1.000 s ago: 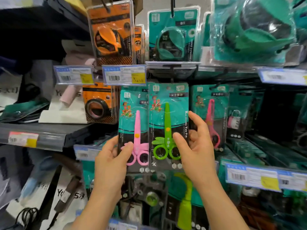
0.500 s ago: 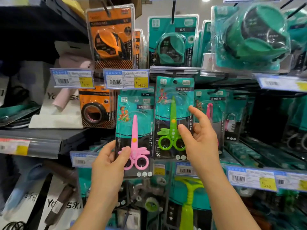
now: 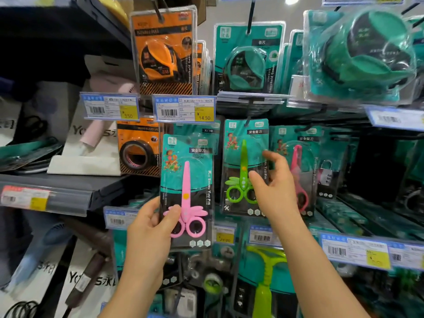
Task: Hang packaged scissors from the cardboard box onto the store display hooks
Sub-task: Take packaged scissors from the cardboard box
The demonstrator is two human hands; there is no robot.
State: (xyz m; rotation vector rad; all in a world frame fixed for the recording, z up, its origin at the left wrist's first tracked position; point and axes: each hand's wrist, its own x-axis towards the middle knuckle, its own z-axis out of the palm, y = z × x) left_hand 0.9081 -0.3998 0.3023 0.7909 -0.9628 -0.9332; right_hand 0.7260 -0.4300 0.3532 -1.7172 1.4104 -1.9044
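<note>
Pink scissors pack upright (tips up).

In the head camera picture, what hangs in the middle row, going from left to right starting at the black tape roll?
Orange tape-roll pack → pink scissors pack, held by the left hand → green scissors pack, with the right hand at it → another pink scissors pack → padlock pack.

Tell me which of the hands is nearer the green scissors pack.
Right. The right hand touches the green scissors pack at its right edge. The left hand sits lower and to the left, holding the pink scissors pack.
</note>
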